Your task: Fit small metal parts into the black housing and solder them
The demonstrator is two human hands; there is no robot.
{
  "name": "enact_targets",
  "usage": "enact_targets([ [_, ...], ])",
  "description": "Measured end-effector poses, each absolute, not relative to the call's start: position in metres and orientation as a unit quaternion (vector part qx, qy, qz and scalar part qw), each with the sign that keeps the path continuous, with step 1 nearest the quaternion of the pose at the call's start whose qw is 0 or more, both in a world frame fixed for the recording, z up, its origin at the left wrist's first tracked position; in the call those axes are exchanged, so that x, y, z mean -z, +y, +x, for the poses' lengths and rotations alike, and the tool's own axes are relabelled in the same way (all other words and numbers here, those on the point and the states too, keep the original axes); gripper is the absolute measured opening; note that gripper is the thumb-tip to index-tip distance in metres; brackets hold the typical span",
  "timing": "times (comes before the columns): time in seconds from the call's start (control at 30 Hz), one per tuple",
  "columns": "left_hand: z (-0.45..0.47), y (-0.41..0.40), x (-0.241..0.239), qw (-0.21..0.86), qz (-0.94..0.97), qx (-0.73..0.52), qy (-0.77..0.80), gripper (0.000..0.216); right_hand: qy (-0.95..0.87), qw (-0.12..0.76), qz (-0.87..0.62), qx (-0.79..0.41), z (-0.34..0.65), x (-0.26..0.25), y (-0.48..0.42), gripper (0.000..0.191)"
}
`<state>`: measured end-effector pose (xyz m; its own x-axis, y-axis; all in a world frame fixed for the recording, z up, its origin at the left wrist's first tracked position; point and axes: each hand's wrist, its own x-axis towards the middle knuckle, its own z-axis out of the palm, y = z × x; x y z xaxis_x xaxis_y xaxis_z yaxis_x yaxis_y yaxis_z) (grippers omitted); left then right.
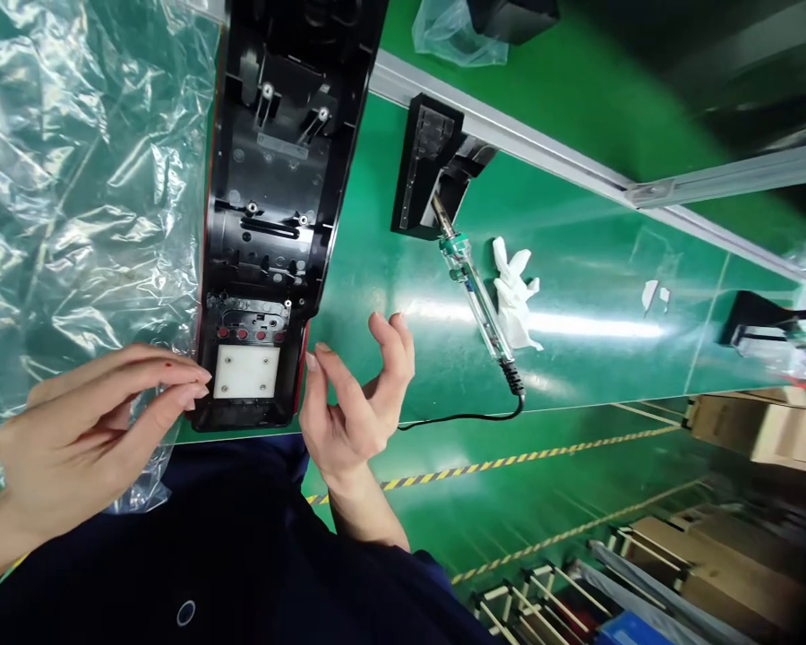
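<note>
Housing point(275, 206) lies at the bench's point(578, 305) near edge, beside the bag point(73, 179). Your left hand point(87, 430) touches its corner with fingers together, and your right hand point(355, 403) is open and empty. I'd steady it with 2 hands.

Black housing point(275, 206) runs off the top edge, so its upper end is unseen. Near-left corner sits under the left hand point(87, 439) fingertips; can't tell if they pinch anything. Soldering iron point(476, 300) tip lost against its black stand point(420, 170). White scraps point(653, 292) too small to identify. Dark item point(772, 327) at right edge is blurred and cropped.
</note>
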<state>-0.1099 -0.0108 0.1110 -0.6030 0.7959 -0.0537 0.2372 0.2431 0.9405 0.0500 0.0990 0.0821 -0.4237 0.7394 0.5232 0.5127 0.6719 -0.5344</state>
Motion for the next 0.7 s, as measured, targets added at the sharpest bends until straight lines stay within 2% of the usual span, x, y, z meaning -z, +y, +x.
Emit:
enact_targets([
  [0.13,-0.11,-0.01,-0.103,0.142,0.487,-0.46,0.729,0.039,-0.841,0.373,-0.368,-0.133,0.045,-0.082,0.099,0.007],
  [0.27,-0.117,-0.005,-0.095,0.034,0.572,-0.468,0.673,0.055,-0.886,0.258,-0.377,-0.081,0.034,-0.085,0.102,0.015],
  [0.37,-0.12,-0.002,-0.096,-0.039,0.595,-0.446,0.668,0.04,-0.9,0.191,-0.388,-0.052,0.031,-0.085,0.104,0.021],
  [0.47,-0.121,-0.001,-0.098,-0.055,0.578,-0.411,0.703,0.019,-0.907,0.156,-0.39,-0.041,0.031,-0.083,0.104,0.026],
  [0.6,-0.128,-0.001,-0.093,-0.069,0.601,-0.42,0.677,0.018,-0.908,0.141,-0.393,-0.036,0.032,-0.079,0.101,0.027],
  [0.7,-0.134,0.002,-0.087,-0.092,0.633,-0.43,0.637,0.02,-0.903,0.164,-0.394,-0.057,0.033,-0.079,0.1,0.027],
])
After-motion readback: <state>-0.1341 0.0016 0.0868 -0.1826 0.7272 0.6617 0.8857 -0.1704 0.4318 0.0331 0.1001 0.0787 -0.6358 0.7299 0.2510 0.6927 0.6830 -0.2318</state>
